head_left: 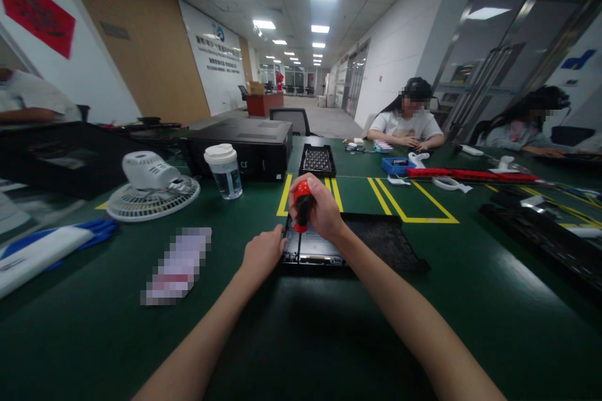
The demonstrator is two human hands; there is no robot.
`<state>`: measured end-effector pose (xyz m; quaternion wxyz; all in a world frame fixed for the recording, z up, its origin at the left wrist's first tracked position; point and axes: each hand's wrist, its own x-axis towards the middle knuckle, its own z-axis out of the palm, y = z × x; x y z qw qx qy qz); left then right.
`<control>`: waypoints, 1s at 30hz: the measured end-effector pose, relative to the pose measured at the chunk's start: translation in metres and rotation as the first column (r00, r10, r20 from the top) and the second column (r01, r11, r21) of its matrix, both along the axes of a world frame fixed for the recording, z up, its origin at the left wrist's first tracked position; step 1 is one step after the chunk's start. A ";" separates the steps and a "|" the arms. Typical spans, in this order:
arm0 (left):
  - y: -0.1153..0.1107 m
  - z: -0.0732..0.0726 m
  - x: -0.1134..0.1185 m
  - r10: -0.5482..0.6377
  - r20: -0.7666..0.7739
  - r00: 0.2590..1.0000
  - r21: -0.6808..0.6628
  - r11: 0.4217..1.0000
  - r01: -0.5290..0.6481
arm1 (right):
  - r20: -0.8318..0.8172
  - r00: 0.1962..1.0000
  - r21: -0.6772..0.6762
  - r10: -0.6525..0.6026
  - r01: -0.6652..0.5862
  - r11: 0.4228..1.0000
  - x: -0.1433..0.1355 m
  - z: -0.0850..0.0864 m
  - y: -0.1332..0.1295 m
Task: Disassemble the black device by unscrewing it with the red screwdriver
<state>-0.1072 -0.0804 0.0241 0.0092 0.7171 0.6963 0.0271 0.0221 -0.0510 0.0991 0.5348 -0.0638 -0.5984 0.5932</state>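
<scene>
My right hand is wrapped round the red and black handle of a screwdriver. The screwdriver stands nearly upright, its thin shaft pointing down into the left part of a flat black casing. Whether the tip sits in a screw is too small to tell. At the casing's left edge, my left hand grips the rim with curled fingers, partly hidden. Inside the casing near its front lies a shiny, metallic-looking strip. Behind my right hand stands a small black tray with several round pockets.
On the left are a white fan, a lidded cup, a blurred pale packet and blue gloves. A large black box stands behind. To the right lie a blue bin and black parts. Other people sit around.
</scene>
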 end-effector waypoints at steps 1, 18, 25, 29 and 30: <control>0.000 0.000 0.000 0.002 0.001 1.000 -0.001 1.000 -0.002 | 0.004 1.000 0.000 -0.004 0.004 1.000 0.000 0.000 0.000; -0.001 0.001 0.001 0.018 0.007 1.000 -0.027 0.999 -0.017 | 0.013 1.000 0.003 -0.026 0.026 1.000 0.002 -0.002 0.002; 0.000 0.001 0.000 0.005 0.007 1.000 -0.015 1.000 -0.005 | 0.024 0.998 0.000 -0.052 0.053 0.999 0.001 -0.003 0.002; 0.001 -0.002 -0.002 -0.007 0.012 1.000 0.010 1.000 0.006 | 0.010 0.998 0.005 -0.059 0.059 0.998 0.000 -0.003 0.002; 0.001 -0.003 -0.002 -0.010 0.016 1.000 0.015 1.000 0.010 | 0.006 0.998 0.006 -0.059 0.059 0.998 0.000 -0.003 0.002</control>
